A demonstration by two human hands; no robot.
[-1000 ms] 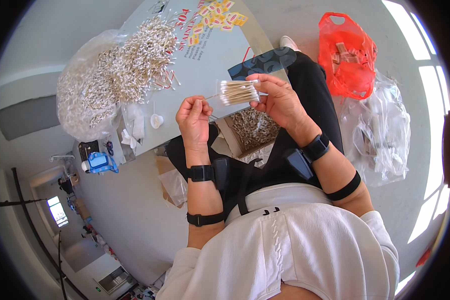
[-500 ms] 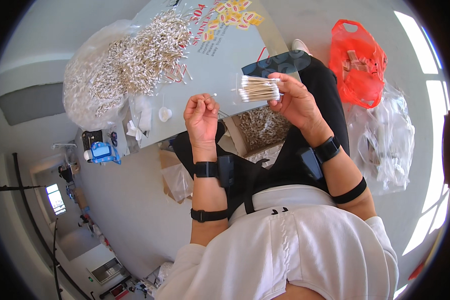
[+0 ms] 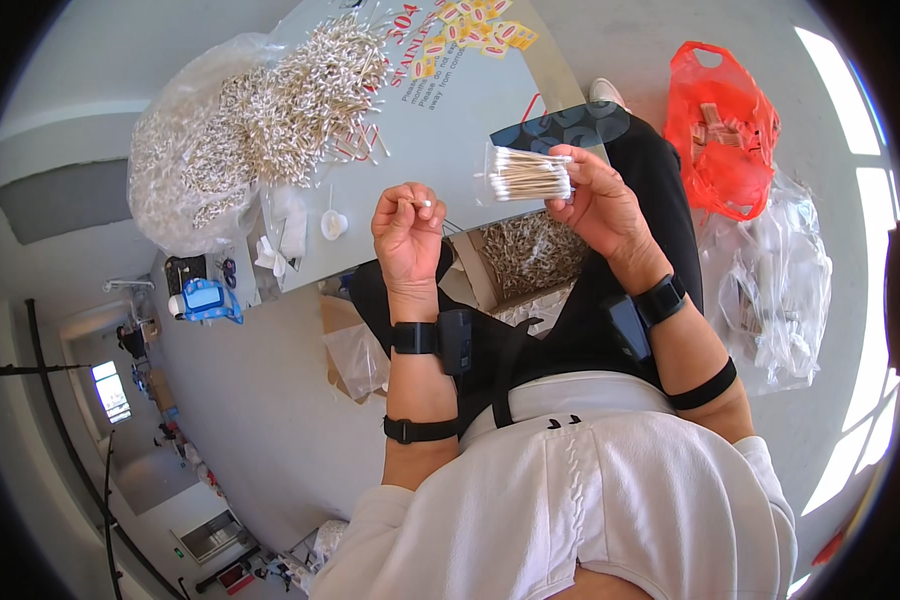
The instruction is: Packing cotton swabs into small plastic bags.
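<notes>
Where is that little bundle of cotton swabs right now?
In the head view, the bundle of cotton swabs is held in the right hand, above the lap, right of the left hand.

A pale grey flat tabletop (image 3: 450,150) carries a large heap of white-tipped cotton swabs (image 3: 310,90), partly spilling from a clear plastic bag (image 3: 170,170) at its left edge. Small yellow-and-red paper packets (image 3: 480,30) lie at its far end, and a small white plastic cap (image 3: 333,223) near its front edge.

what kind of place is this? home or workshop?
Likely a small packing workshop: a heap of loose cotton swabs on the table, a swab bundle in the right hand, and a box of swabs below.
</notes>
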